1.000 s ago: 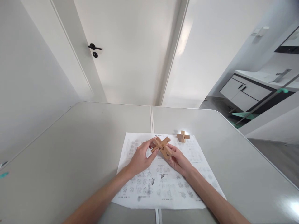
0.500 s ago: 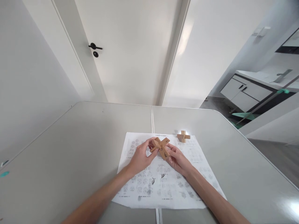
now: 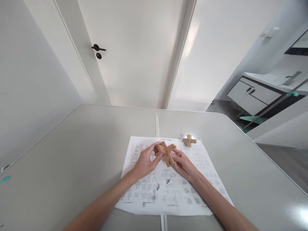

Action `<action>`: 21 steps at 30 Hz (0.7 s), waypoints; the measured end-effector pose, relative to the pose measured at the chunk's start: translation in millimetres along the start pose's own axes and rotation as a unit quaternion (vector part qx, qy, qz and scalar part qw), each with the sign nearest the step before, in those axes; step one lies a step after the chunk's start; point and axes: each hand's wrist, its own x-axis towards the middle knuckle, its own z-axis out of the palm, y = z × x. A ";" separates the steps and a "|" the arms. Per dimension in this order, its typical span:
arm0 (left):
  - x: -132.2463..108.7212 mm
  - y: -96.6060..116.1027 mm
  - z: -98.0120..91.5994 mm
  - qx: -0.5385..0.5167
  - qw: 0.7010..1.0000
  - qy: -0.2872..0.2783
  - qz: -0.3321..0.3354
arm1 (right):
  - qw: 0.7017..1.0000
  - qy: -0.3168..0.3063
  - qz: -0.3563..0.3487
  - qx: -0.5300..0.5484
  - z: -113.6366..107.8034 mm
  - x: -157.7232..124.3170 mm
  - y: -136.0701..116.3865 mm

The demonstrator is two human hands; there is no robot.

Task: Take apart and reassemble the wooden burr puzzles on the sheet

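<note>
Centre frame: left hand (image 3: 144, 162) and right hand (image 3: 183, 164) both clasp wooden cross puzzle (image 3: 166, 152) above printed sheet (image 3: 166, 189); smaller wooden puzzle (image 3: 189, 141) sits upper right.

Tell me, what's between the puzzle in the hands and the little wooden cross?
Only the printed paper lies between puzzle and cross, in the head view.
</note>
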 end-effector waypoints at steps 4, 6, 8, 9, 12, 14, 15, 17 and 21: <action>-1.1 5.2 -0.4 -0.011 1.000 -0.019 0.017 | 1.000 0.005 -0.007 -0.002 -1.2 1.1 0.3; -1.6 6.2 -0.5 -0.013 0.999 -0.031 0.016 | 1.000 0.010 -0.012 -0.002 -0.1 1.2 -0.4; -1.7 5.9 0.3 -0.019 0.999 -0.035 -0.002 | 1.000 0.015 -0.014 -0.002 2.0 0.9 -1.5; -1.5 5.7 0.9 -0.023 0.999 -0.032 -0.014 | 1.000 0.016 -0.014 -0.003 3.2 0.8 -2.1; -0.7 5.3 2.7 -0.035 0.999 -0.019 -0.025 | 1.000 0.017 -0.020 -0.011 6.1 0.4 -3.1; -0.5 5.9 3.3 -0.038 0.999 -0.011 -0.012 | 0.999 0.017 -0.029 -0.028 7.0 0.4 -2.6; -0.6 6.2 3.4 -0.039 0.999 -0.006 -0.005 | 0.998 0.018 -0.037 -0.040 7.2 0.5 -2.1; -1.1 6.9 3.4 -0.041 0.999 0.007 0.003 | 0.996 0.018 -0.054 -0.066 7.1 0.8 -0.5; -2.2 7.7 3.0 -0.055 0.998 0.011 -0.004 | 0.991 0.010 -0.077 -0.108 5.7 1.7 3.5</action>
